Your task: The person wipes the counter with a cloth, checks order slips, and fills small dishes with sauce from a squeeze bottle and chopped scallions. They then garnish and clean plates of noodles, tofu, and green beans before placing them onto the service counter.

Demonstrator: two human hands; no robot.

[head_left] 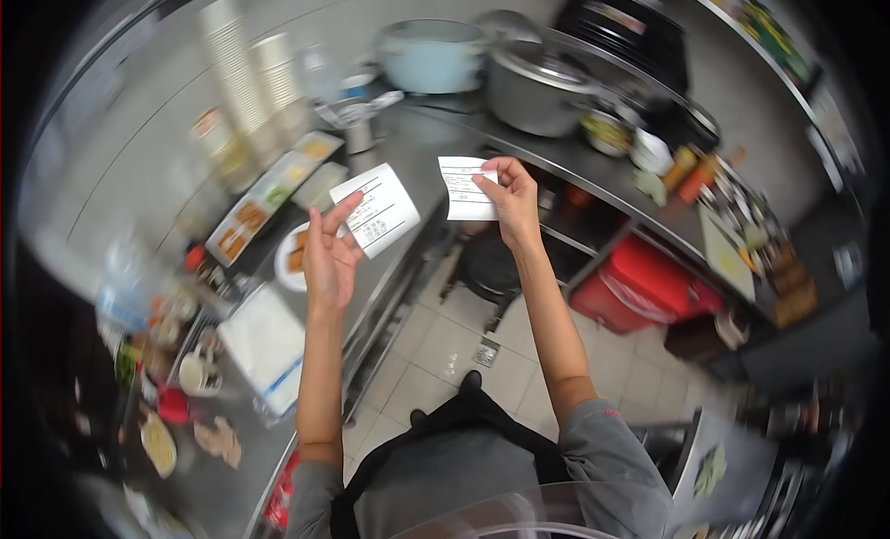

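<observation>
Two printed paper slips, like order receipts, are held up over the gap between the counters. The larger, slightly curled receipt (391, 215) is caught between the fingers of my left hand (332, 261), whose palm is turned up. My right hand (515, 201) pinches the smaller receipt (458, 205) at its right edge, thumb on the printed face. The slips are apart from each other, both with dark lines and print too small to read. Below my left hand, a white plate (286, 272) with brown food sits on the left counter, partly hidden by that hand.
A long tray of food portions (243, 226) and stacked cups (227, 62) line the left wall. A light-blue pot (431, 57) and a lidded metal pot (536, 89) stand at the back. Beneath the right counter are a red bin (630, 279) and a black stool (487, 266).
</observation>
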